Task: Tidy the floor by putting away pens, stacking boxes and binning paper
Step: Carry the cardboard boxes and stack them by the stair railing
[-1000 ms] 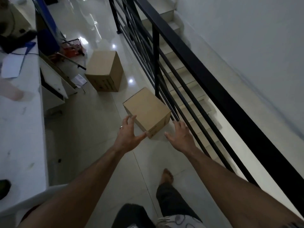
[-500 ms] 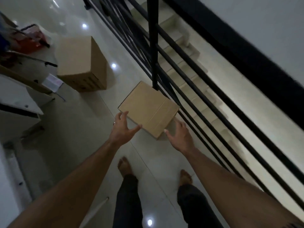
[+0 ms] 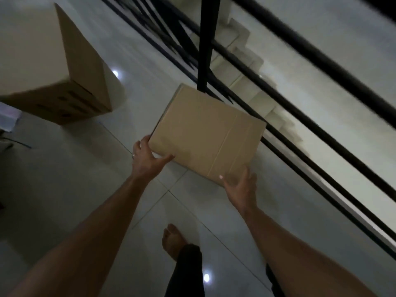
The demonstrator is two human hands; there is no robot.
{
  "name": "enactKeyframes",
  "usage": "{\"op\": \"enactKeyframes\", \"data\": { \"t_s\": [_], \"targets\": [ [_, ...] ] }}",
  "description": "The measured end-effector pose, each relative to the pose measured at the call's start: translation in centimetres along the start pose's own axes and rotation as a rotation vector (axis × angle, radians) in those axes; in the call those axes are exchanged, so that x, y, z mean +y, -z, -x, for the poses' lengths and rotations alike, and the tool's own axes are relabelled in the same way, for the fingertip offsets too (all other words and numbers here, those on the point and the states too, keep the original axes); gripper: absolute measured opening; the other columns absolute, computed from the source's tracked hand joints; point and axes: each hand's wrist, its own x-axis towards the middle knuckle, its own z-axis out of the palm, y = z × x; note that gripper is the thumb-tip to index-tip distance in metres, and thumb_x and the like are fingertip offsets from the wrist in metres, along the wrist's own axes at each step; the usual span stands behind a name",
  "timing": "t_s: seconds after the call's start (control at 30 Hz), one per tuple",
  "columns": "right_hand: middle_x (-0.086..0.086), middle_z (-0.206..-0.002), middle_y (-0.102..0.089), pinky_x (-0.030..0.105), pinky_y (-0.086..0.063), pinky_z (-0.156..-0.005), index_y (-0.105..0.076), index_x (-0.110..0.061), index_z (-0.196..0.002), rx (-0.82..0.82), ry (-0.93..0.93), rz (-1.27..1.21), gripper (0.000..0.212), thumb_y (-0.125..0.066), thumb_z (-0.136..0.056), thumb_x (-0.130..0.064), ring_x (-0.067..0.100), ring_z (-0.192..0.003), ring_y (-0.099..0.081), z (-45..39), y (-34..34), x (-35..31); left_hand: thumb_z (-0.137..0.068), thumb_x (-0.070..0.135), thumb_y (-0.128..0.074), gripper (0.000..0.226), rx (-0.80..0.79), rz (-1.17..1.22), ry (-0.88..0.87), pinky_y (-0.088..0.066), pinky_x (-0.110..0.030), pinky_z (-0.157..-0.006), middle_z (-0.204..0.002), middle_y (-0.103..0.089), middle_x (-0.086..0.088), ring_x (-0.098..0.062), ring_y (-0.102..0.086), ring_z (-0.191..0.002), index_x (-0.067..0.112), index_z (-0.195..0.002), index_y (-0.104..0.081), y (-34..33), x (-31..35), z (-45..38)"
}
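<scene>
A small brown cardboard box [image 3: 205,133] lies on the pale tiled floor against the black stair railing [image 3: 204,46]. My left hand [image 3: 147,160] touches its near left corner, fingers spread along the edge. My right hand [image 3: 241,186] touches the near right corner, thumb on the top face. Neither hand has closed around the box, which rests on the floor. A larger cardboard box [image 3: 53,67] stands at the upper left, apart from the small one.
The railing runs diagonally from the top middle to the right edge, with a stairwell [image 3: 246,67] dropping behind it. My bare foot [image 3: 172,241] and dark trouser leg stand below the small box. A white paper or packet [image 3: 8,118] lies at the left edge.
I have stepped closer and bent down, so the box looks larger. Both hands have reached forward from just short of the box to touching its near corners.
</scene>
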Motion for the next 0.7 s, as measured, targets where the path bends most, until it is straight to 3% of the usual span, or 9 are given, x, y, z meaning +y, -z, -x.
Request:
{"op": "enactKeyframes", "data": {
  "t_s": [0.07,0.17,0.3,0.53,0.7],
  "targets": [
    [0.023,-0.151,-0.025,0.047,-0.043,-0.100,-0.014,-0.029,-0.151,0.023,-0.019,-0.046,0.102,-0.073,-0.074,-0.061,0.044,-0.130,-0.037,-1.2,-1.8,1.2,-0.060,0.060,-0.083,0.114,0.020,0.013,-0.014,-0.036,-0.051,-0.110,-0.152,-0.027,-0.015,-0.037,-0.035,-0.136,0.021,-0.150,-0.025,-1.2,-1.4,-2.2],
    [0.015,-0.145,-0.033,0.030,-0.041,-0.094,-0.015,-0.034,-0.149,0.090,0.034,-0.194,0.108,-0.081,-0.066,-0.058,0.031,-0.125,-0.044,-2.2,-3.7,2.6,-0.053,0.064,-0.085,0.123,-0.005,0.043,-0.058,-0.035,-0.053,-0.111,-0.153,-0.026,-0.012,-0.035,-0.032,-0.138,0.024,-0.150,-0.022,-2.9,-2.5,-4.6],
    [0.009,-0.149,-0.028,0.022,-0.033,-0.095,-0.010,-0.038,-0.149,0.088,0.096,-0.272,0.121,-0.081,-0.054,-0.066,0.008,-0.121,-0.032,-2.4,-4.8,3.2,-0.046,0.066,-0.087,0.124,-0.007,0.094,-0.072,-0.035,-0.050,-0.108,-0.150,-0.028,-0.007,-0.031,-0.032,-0.136,0.034,-0.146,-0.021,-4.4,-3.3,-5.7],
    [0.008,-0.144,-0.030,0.025,-0.039,-0.092,-0.008,-0.039,-0.149,0.036,0.101,-0.203,0.127,-0.088,-0.053,-0.058,0.011,-0.115,-0.038,-1.6,-3.1,2.7,-0.049,0.061,-0.087,0.120,0.038,0.066,-0.073,-0.039,-0.055,-0.106,-0.147,-0.034,-0.009,-0.032,-0.033,-0.135,0.033,-0.147,-0.022,-3.2,-1.4,-4.3],
    [0.007,-0.143,-0.038,0.028,-0.034,-0.094,-0.019,-0.036,-0.149,0.023,0.090,-0.140,0.117,-0.077,-0.054,-0.074,0.024,-0.130,-0.040,1.4,0.5,1.6,-0.054,0.067,-0.082,0.110,0.066,-0.023,-0.134,-0.041,-0.058,-0.103,-0.142,-0.043,-0.008,-0.031,-0.040,-0.130,0.029,-0.143,-0.030,0.6,2.2,-1.3]
  ]
}}
